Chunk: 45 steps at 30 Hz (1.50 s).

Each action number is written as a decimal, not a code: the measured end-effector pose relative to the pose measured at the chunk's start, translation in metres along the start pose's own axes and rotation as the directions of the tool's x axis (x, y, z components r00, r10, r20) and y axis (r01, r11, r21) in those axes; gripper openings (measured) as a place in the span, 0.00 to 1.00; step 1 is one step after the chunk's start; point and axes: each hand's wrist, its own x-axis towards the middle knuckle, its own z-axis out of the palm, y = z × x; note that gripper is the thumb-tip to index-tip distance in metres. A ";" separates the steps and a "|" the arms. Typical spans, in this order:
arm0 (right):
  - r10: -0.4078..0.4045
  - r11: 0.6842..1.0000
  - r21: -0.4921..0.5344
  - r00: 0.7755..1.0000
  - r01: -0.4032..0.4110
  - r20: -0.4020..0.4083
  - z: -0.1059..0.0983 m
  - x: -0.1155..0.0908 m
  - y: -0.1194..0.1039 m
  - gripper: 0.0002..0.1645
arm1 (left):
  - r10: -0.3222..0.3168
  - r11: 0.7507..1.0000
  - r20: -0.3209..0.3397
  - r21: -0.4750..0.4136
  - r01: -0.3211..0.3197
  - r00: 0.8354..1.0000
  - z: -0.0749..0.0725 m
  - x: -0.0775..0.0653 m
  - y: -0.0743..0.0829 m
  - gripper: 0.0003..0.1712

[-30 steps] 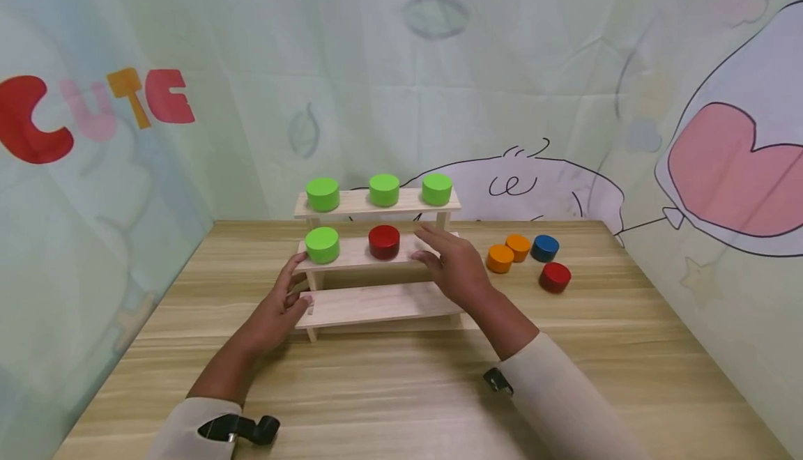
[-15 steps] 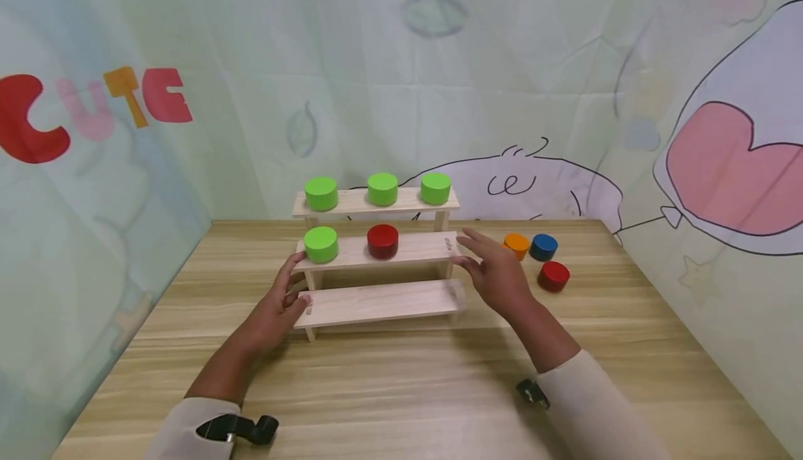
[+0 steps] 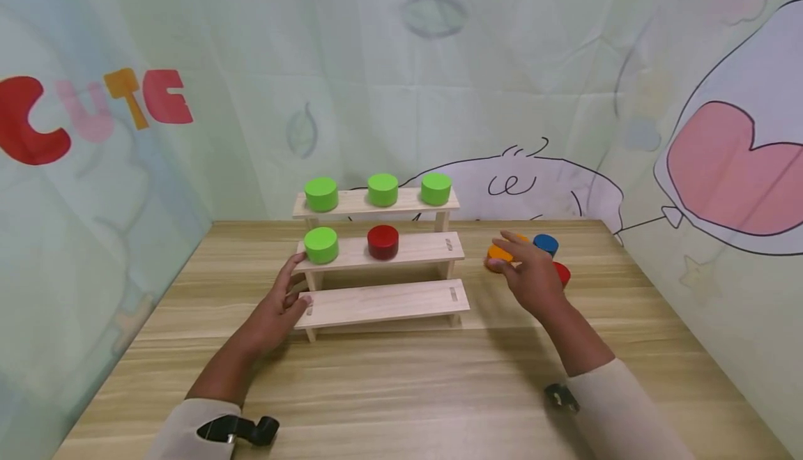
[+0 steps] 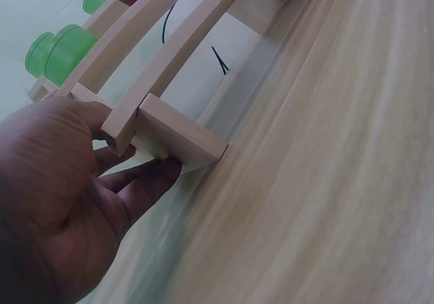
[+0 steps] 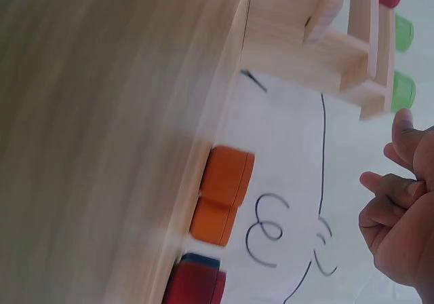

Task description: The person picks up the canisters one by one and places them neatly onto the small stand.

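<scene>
Here your wooden counter (image 3: 401, 383) fills the lower half of the head view, and the three-tier wooden rack (image 3: 380, 251) stands at its middle. Four green discs (image 3: 321, 194) and one red disc (image 3: 383, 242) sit on its upper two shelves; the bottom shelf is bare. Your left hand (image 3: 272, 310) steadies the rack at its lower left end, thumb and fingers curled round the end of the shelf boards. Right of centre, your right hand (image 3: 533, 275) hovers with relaxed, unclenched fingers over the loose pile, fingertips at the nearer orange disc (image 3: 498, 254); it grips nothing yet. A blue disc (image 3: 546, 243) and another red disc (image 3: 562, 273) lie just beyond. This looks like the pick-up step: next, close your grip on that orange disc.
</scene>
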 end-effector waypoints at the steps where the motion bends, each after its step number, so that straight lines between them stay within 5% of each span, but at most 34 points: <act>1: 0.013 1.000 0.008 1.000 -0.013 0.000 -0.002 -0.001 0.003 0.28 | -0.002 1.000 0.000 0.000 0.002 1.000 0.000 0.000 0.000 0.48; 14: 0.113 0.994 -0.009 0.992 -0.113 -0.048 -0.028 -0.005 0.045 0.27 | 0.005 1.000 0.008 0.001 -0.006 1.000 0.000 0.000 -0.005 0.47; 21: 0.264 0.964 -0.028 0.964 -0.263 0.036 -0.039 -0.006 0.064 0.31 | 0.002 1.000 0.005 0.006 -0.002 1.000 -0.001 0.001 -0.003 0.47; 45: 0.580 0.810 -0.090 0.772 -0.579 0.260 -0.042 -0.005 0.100 0.40 | 0.008 1.000 -0.004 0.014 -0.008 1.000 0.000 -0.001 -0.001 0.48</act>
